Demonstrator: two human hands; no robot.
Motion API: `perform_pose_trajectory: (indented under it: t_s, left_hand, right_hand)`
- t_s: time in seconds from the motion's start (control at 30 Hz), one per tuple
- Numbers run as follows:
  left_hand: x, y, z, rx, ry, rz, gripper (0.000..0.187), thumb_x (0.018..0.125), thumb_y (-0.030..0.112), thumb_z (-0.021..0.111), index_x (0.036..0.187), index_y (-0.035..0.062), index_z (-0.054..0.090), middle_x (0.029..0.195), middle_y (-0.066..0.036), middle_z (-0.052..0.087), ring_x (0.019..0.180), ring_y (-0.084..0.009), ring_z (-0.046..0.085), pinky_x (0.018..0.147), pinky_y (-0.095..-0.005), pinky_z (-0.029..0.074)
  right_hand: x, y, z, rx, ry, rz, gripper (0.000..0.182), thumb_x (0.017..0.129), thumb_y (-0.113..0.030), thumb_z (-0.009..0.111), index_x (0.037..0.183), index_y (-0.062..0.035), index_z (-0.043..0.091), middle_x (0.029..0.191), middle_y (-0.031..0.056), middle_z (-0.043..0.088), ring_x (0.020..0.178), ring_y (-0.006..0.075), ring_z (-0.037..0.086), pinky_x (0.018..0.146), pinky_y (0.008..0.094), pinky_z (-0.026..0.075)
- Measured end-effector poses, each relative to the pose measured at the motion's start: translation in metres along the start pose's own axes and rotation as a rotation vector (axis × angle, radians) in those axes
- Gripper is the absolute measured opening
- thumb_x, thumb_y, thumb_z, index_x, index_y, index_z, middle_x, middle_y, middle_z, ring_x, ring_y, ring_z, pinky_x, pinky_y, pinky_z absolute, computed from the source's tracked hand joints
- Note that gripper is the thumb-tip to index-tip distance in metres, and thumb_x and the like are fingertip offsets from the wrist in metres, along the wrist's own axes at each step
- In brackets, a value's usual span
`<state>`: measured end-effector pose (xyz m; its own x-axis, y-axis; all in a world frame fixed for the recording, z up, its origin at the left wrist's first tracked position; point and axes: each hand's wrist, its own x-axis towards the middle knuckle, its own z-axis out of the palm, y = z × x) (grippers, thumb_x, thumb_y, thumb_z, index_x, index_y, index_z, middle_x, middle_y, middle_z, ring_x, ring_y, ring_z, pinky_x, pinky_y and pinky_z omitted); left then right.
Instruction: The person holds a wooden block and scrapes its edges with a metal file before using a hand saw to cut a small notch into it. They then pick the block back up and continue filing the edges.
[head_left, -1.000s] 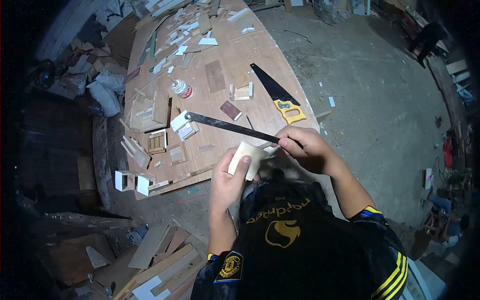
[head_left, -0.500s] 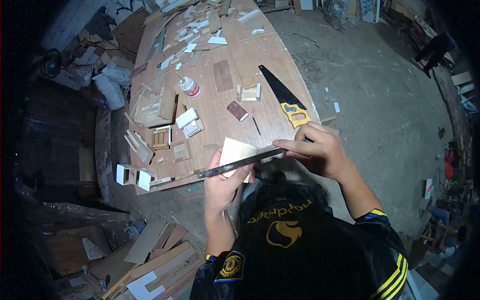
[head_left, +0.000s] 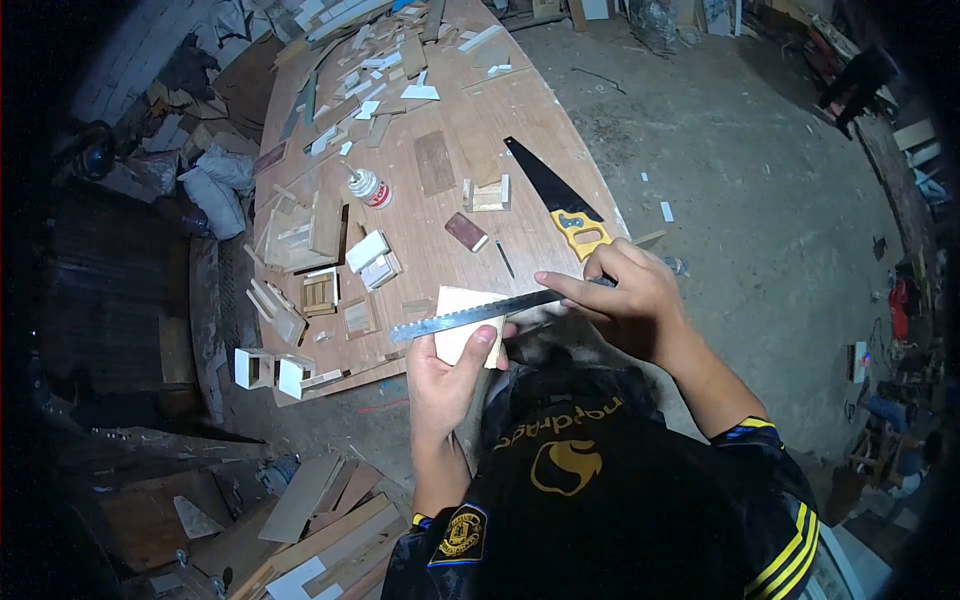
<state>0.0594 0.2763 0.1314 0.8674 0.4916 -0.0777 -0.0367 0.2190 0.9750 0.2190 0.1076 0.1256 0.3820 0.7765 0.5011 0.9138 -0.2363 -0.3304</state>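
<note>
My left hand (head_left: pixel 446 382) grips a pale wooden block (head_left: pixel 456 346) near the table's front edge, thumb on its face. My right hand (head_left: pixel 628 300) is closed round the near end of a long, narrow dark metal tool (head_left: pixel 520 302), index finger stretched along it. The tool lies across the upper part of the block, its far tip sticking out past the block on the left. Its handle is hidden in my right hand. Just beyond that hand, a handsaw (head_left: pixel 560 195) with a yellow handle rests on the table.
On the wooden table (head_left: pixel 520 110) are a white glue bottle (head_left: pixel 369 188), a reddish sanding block (head_left: pixel 466 232), a pencil (head_left: pixel 505 259), small wooden assemblies (head_left: pixel 305 235) at the left and many offcuts at the far end. Boards (head_left: pixel 330 530) lie on the floor at lower left.
The metal tool has turned so its flat side faces up more, and its tip has risen slightly. More of the block shows below it. The view has shifted a little.
</note>
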Motion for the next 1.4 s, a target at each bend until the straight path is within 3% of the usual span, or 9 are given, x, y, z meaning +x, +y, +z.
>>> perform_pose_trajectory:
  t_s: [0.4, 0.47, 0.77, 0.9, 1.13, 1.2, 1.23, 1.33, 1.4]
  left_hand:
    - [0.003, -0.004, -0.004, 0.044, 0.02, 0.006, 0.021, 0.092, 0.004, 0.058, 0.11, -0.0061, 0.053, 0.091, -0.016, 0.067, 0.068, -0.0147, 0.062, 0.06, -0.0266, 0.052]
    - [0.004, -0.006, -0.005, 0.008, 0.035, 0.011, 0.02, 0.092, 0.004, 0.058, 0.109, -0.0059, 0.053, 0.09, -0.016, 0.067, 0.068, -0.0145, 0.062, 0.06, -0.0266, 0.052]
    - [0.006, -0.01, -0.01, -0.012, 0.064, -0.004, 0.02, 0.092, 0.004, 0.058, 0.108, -0.0053, 0.052, 0.089, -0.015, 0.067, 0.067, -0.0148, 0.061, 0.06, -0.0266, 0.051]
    - [0.008, -0.01, -0.01, -0.015, 0.073, -0.008, 0.02, 0.092, 0.004, 0.058, 0.109, -0.005, 0.052, 0.089, -0.015, 0.067, 0.067, -0.015, 0.061, 0.06, -0.0266, 0.051]
    - [0.001, -0.027, 0.012, 0.278, -0.06, -0.074, 0.023, 0.089, -0.001, 0.06, 0.111, -0.0013, 0.053, 0.093, -0.01, 0.067, 0.08, -0.015, 0.065, 0.069, -0.0271, 0.054]
    - [0.005, -0.019, 0.003, 0.039, 0.131, -0.065, 0.023, 0.089, 0.001, 0.06, 0.111, -0.002, 0.053, 0.092, -0.011, 0.066, 0.076, -0.0147, 0.064, 0.066, -0.0263, 0.053]
    - [0.005, -0.01, -0.008, -0.017, 0.069, -0.041, 0.022, 0.09, 0.003, 0.06, 0.11, -0.0036, 0.052, 0.091, -0.012, 0.067, 0.07, -0.0141, 0.063, 0.063, -0.026, 0.052]
    - [0.002, 0.007, -0.015, 0.005, 0.108, -0.011, 0.022, 0.091, 0.005, 0.06, 0.109, -0.0053, 0.052, 0.089, -0.014, 0.067, 0.066, -0.0142, 0.061, 0.059, -0.0261, 0.05]
    - [0.002, 0.014, -0.012, -0.015, 0.105, -0.006, 0.022, 0.091, 0.005, 0.06, 0.109, -0.0061, 0.051, 0.088, -0.015, 0.067, 0.066, -0.0149, 0.062, 0.059, -0.0267, 0.051]
  right_hand:
    - [0.005, -0.003, 0.014, -0.037, 0.044, 0.014, 0.048, 0.065, -0.02, 0.077, 0.111, -0.0292, 0.07, 0.07, 0.0025, 0.045, 0.065, 0.0201, 0.048, 0.056, 0.0328, 0.04]
    - [0.008, -0.003, 0.015, -0.011, 0.051, 0.011, 0.05, 0.07, -0.016, 0.067, 0.117, -0.035, 0.065, 0.072, 0.001, 0.047, 0.065, 0.02, 0.049, 0.057, 0.032, 0.04]
    - [0.01, 0.0, 0.026, -0.03, 0.035, -0.02, 0.049, 0.072, -0.02, 0.066, 0.119, -0.0334, 0.064, 0.072, 0.0017, 0.045, 0.064, 0.021, 0.046, 0.056, 0.0331, 0.038]
    - [0.013, -0.004, 0.026, -0.038, 0.064, -0.015, 0.056, 0.061, -0.015, 0.077, 0.115, -0.0287, 0.068, 0.071, 0.0023, 0.043, 0.066, 0.0207, 0.046, 0.057, 0.0332, 0.038]
    - [0.019, -0.005, 0.03, -0.028, 0.153, -0.012, 0.049, 0.078, -0.015, 0.063, 0.125, -0.0278, 0.062, 0.075, 0.0033, 0.047, 0.067, 0.0208, 0.048, 0.058, 0.0329, 0.04]
    - [0.018, 0.011, 0.021, -0.041, 0.253, 0.09, 0.049, 0.081, -0.011, 0.061, 0.128, -0.0226, 0.06, 0.077, 0.0057, 0.048, 0.069, 0.0227, 0.049, 0.062, 0.0329, 0.042]
    - [0.017, 0.018, 0.011, -0.011, 0.326, 0.167, 0.048, 0.082, -0.01, 0.06, 0.129, -0.02, 0.06, 0.078, 0.007, 0.049, 0.07, 0.0236, 0.049, 0.064, 0.0328, 0.043]
    - [0.016, 0.017, -0.01, 0.177, 0.237, 0.312, 0.045, 0.085, -0.011, 0.06, 0.13, -0.0157, 0.058, 0.081, 0.0092, 0.049, 0.071, 0.0253, 0.049, 0.067, 0.0326, 0.043]
    - [0.014, 0.009, -0.006, 0.227, 0.18, 0.223, 0.044, 0.085, -0.012, 0.061, 0.129, -0.0152, 0.06, 0.079, 0.0089, 0.048, 0.071, 0.0248, 0.049, 0.067, 0.0329, 0.042]
